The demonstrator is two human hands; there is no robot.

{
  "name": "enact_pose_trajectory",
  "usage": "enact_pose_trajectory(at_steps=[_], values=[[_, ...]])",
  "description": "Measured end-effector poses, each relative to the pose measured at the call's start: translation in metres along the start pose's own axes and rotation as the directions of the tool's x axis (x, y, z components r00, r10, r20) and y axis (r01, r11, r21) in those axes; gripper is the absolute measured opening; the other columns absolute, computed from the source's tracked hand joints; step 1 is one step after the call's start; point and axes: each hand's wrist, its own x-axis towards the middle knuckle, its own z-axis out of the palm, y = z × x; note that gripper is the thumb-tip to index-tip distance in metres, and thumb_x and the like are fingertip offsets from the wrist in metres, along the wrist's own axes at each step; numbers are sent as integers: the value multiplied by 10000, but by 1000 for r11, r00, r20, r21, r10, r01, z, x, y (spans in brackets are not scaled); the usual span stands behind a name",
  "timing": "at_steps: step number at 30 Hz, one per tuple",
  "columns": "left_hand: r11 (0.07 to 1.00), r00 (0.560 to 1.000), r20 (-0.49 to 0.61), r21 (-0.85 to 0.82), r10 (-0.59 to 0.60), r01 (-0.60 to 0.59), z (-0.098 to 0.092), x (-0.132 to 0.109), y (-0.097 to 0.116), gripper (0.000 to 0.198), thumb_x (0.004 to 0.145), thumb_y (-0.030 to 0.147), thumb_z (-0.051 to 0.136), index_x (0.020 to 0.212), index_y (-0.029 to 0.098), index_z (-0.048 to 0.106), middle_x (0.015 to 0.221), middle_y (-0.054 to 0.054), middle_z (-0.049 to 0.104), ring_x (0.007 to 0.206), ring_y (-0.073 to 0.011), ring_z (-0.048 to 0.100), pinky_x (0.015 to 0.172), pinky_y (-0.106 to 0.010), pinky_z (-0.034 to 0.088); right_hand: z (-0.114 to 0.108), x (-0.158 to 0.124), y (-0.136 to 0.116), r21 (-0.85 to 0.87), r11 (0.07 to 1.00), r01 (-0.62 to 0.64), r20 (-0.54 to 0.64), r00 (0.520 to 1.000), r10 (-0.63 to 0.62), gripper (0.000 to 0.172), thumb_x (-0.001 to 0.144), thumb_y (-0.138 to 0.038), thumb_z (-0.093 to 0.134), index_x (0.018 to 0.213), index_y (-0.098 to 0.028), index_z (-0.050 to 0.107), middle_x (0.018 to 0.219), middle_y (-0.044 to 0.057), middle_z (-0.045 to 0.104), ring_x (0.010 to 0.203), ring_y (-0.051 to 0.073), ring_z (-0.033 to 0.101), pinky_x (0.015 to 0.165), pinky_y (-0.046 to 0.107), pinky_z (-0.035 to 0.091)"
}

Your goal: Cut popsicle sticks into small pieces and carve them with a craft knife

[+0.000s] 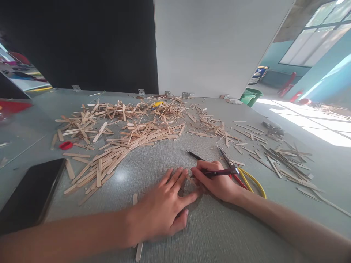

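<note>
My right hand point(216, 180) is closed around a dark pen point(221, 172), its tip low over the table. Beside it lies my left hand point(167, 204), fingers spread on the tabletop; its index finger reaches toward the pen tip. A small wooden piece point(189, 178) shows between the two hands, mostly covered. Under the left wrist, part of a craft stick point(139, 252) sticks out toward me. Just beyond my right hand lie a black pencil-like tool point(195, 155) and scissors point(226, 157) with red and yellow handles, partly hidden by the hand.
A large pile of craft sticks point(117, 153) curves across the table's left and middle. Thin split strips point(285, 164) are scattered at right. A dark phone point(33, 193) lies at left, near a red ring point(66, 145). Upright black and white panels point(203, 47) stand behind.
</note>
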Motion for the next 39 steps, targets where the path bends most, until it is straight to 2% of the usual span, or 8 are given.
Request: enact_pose_trajectory(at_steps=[10, 19, 23, 26, 29, 32, 35, 39], values=[[1000, 999, -52, -13, 12, -12, 7, -3, -3, 545, 995, 343, 602, 1527, 245, 546, 1641, -202, 467, 1520, -457, 407, 1224, -623, 361, 2, 1, -1, -79, 995, 68, 2, 998, -68, 402, 1018, -346, 573, 649, -225, 468, 556, -49, 506, 526, 114, 366, 491, 268, 306], [1000, 1000, -13, 21, 17, -17, 2, -1, -1, 554, 997, 370, 591, 1533, 245, 526, 1602, -221, 508, 1510, -478, 412, 1195, -634, 394, 1, 2, -2, -88, 993, 84, 16, 996, -82, 355, 1020, -336, 571, 690, -220, 513, 573, -56, 496, 537, 117, 384, 500, 260, 323], [998, 1000, -10, 62, 12, -11, 3, -1, 0, 560, 999, 357, 572, 1543, 246, 500, 1550, -238, 553, 1488, -471, 450, 1168, -646, 412, 3, 2, -1, -104, 990, 96, -1, 995, -96, 384, 1017, -331, 571, 666, -227, 457, 564, -70, 435, 540, 115, 339, 502, 262, 298], [993, 998, -65, 119, -17, 25, 5, -2, 2, 601, 989, 329, 540, 1551, 127, 466, 1490, -287, 584, 1419, -475, 515, 1106, -655, 456, 3, 2, -1, -131, 986, 103, -26, 994, -108, 380, 1011, -314, 575, 667, -230, 436, 571, -75, 400, 551, 120, 310, 514, 270, 284], [984, 994, -111, 175, -13, 32, 5, -2, 5, 433, 980, 260, 496, 1350, 76, 623, 1450, -282, 604, 1235, -436, 619, 990, -585, 539, 2, 1, -1, -161, 982, 100, -58, 992, -110, 342, 1011, -305, 577, 693, -227, 478, 604, -60, 439, 568, 126, 340, 536, 278, 299], [978, 992, -126, 207, 14, 12, 3, -2, 8, 324, 969, 195, 462, 1167, 104, 702, 1161, -208, 707, 968, -351, 666, 837, -505, 586, 1, 1, 0, -184, 981, 67, -122, 988, -90, 290, 1018, -318, 584, 747, -226, 531, 632, -47, 503, 573, 131, 388, 544, 279, 321], [974, 985, -171, 226, 31, 9, 4, -2, 7, 338, 977, 207, 460, 1167, 71, 703, 954, -159, 685, 859, -330, 647, 790, -508, 592, 2, 0, 1, -192, 981, 30, -172, 983, -64, 308, 1018, -334, 584, 733, -224, 546, 602, -35, 565, 533, 128, 439, 529, 284, 333], [968, 943, -253, 179, 215, -173, 13, -4, 2, 405, 984, 125, 485, 1363, 40, 599, 1016, -164, 706, 932, -314, 665, 900, -518, 587, 3, 0, -1, -178, 984, 5, -183, 982, -38, 351, 1024, -357, 576, 700, -224, 553, 558, -34, 602, 472, 120, 508, 508, 275, 368]])
